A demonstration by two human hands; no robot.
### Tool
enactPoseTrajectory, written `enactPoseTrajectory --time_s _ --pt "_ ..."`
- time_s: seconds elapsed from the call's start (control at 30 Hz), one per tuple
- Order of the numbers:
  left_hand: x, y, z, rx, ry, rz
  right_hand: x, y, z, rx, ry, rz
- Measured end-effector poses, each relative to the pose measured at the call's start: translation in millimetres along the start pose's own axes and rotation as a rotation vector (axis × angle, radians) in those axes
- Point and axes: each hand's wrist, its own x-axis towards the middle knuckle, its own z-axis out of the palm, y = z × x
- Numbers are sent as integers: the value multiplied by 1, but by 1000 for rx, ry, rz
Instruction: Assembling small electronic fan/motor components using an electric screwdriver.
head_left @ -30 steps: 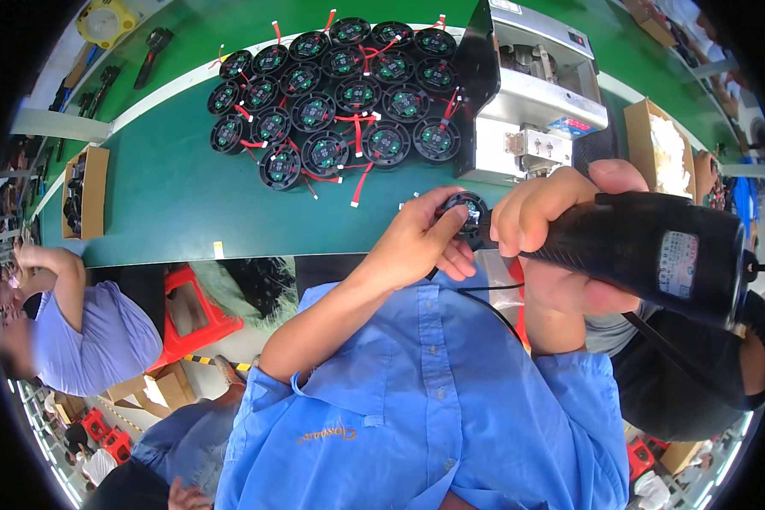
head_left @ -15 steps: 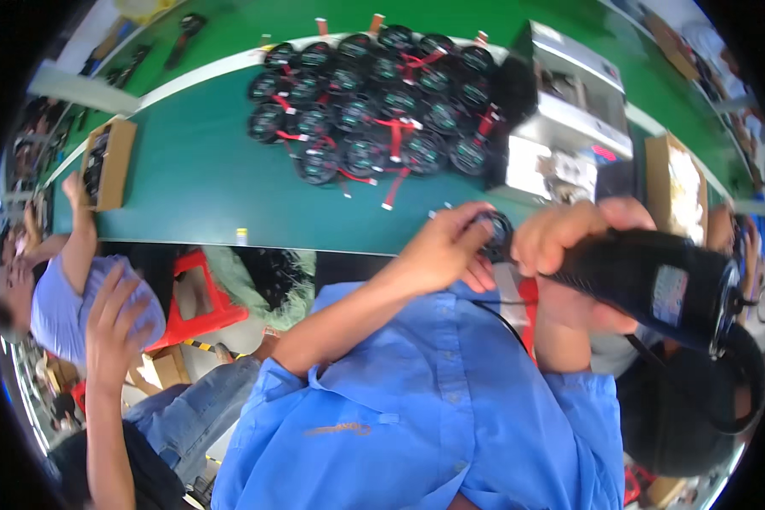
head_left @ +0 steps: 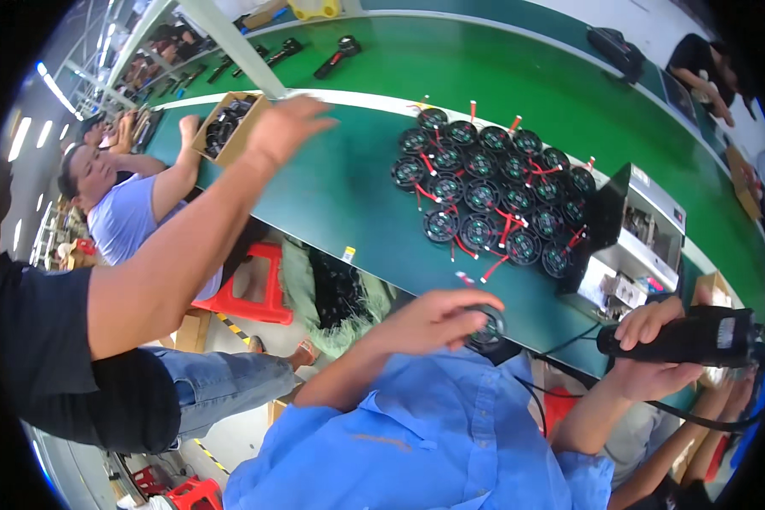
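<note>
My left hand pinches a round black part between thumb and fingers, in front of my chest near the table's front edge. The part looks like a disc with a dark ring; its details are too small to tell. My right hand is wrapped round a thick black cylindrical tool with a black cable, held level and apart from the disc. Beyond my hands, several similar round black parts with red wires and white connectors stand in rows on the green table.
A white and silver metal box device stands right of the rows. At left a person in a black sleeve stretches an arm over the table, near a cardboard box of black parts. Another person sits behind. A red stool stands below.
The view has swung left, so the table contents sit farther right. The tool has moved away from the disc, to the right. The black-sleeved person's arm now reaches over the table.
</note>
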Motion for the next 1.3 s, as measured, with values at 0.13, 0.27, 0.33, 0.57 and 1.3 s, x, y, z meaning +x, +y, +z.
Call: enactPoseTrajectory --time_s 0.13,0.27,0.33,0.57,1.3 --pt "-27 8 -36 -131 508 22 1 9 1 1 8 27" --pt "-28 8 -84 -105 798 56 5 13 1 4 11 35" --pt "-20 5 -104 -137 875 42 7 13 1 0 -2 35" --pt "6 13 -113 181 786 -70 6 18 -4 7 16 47" --pt "86 41 38 1225 507 723 12 25 -18 -49 34 9"
